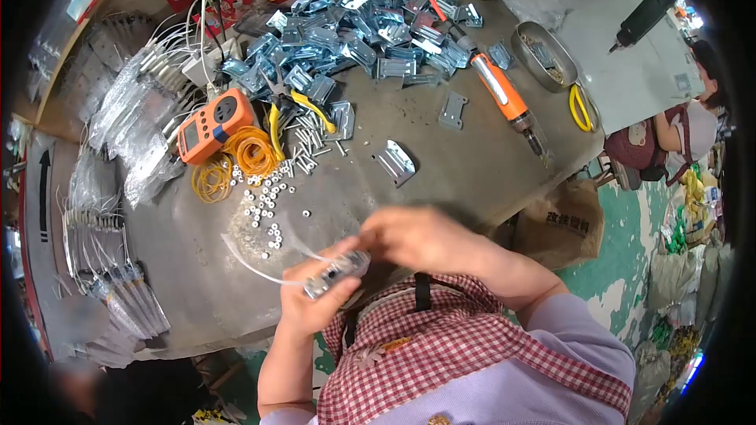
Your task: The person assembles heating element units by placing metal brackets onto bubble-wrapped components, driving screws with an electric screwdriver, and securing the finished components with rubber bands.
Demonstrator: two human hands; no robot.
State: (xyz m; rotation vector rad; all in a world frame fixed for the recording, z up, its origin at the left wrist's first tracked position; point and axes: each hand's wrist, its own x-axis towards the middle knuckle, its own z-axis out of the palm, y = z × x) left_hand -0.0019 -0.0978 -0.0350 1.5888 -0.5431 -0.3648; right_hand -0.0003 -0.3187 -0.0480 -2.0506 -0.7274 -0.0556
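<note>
Near the table's front edge, my left hand (303, 307) is closed around a small metal part (339, 274) with a shiny, uneven surface. A thin white wire (256, 267) runs out from it to the left. Close beside the part's right end is my right hand (421, 238), smeared by motion; whether its fingers hold anything does not show. Beyond the hands a single bent metal bracket (395, 164) lies on the table. Small white round pieces (268, 203) are scattered to the left, with loose screws (309, 142) above them.
A pile of metal brackets (354, 39) covers the back. An orange electric screwdriver (500, 90), a metal tin (543, 55), yellow-handled pliers (276, 122), an orange meter (213, 122) and rubber bands (250, 151) lie around. Bagged wired parts (134, 110) fill the left. Another person (685, 134) is at right.
</note>
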